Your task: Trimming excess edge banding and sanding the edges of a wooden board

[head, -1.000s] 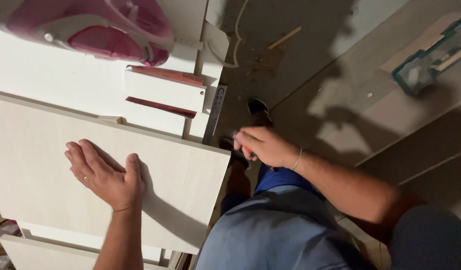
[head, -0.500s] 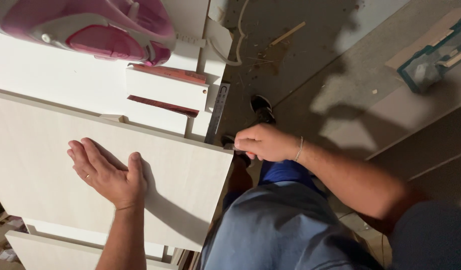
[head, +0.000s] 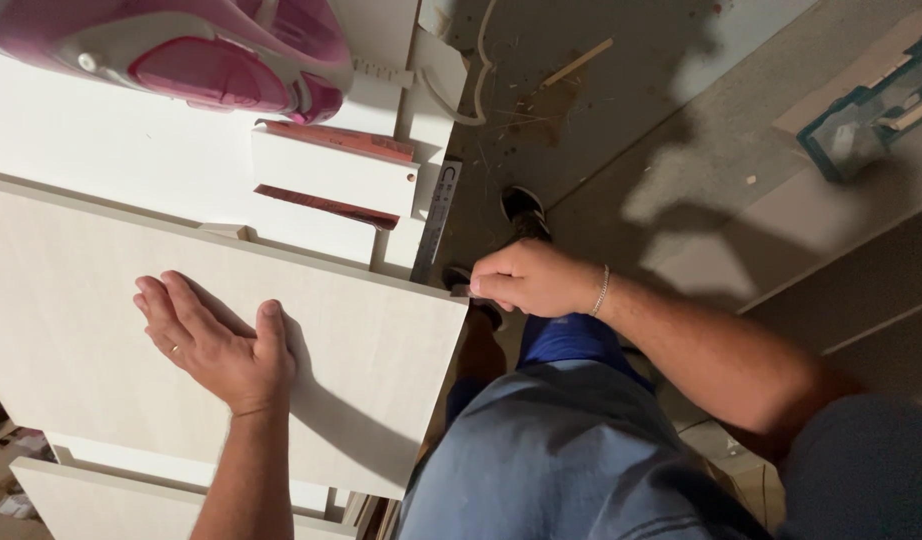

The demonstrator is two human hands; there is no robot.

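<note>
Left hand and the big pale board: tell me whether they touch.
Touching. The head view shows the left hand lying flat, palm down, on the pale board, no gap under it.

We see pale cream board (head: 361, 330), faint wood-grain pattern, under left hand (head: 216, 345). We note gold-toned ring on its finger, silver-toned bracelet (head: 602, 290) on right wrist. Iron (head: 181, 50): pink and magenta, white trim. Small white panels (head: 331, 175), reddish-brown raw edges. Grey metal ruler (head: 438, 220), dark markings. Our trousers (head: 571, 460) grey-blue, knee patch brighter blue. Shoe (head: 524, 208) black, white sole. Floor (head: 681, 130) grey, speckled with tan wood chips. Teal tool (head: 871, 115) at far edge.
</note>
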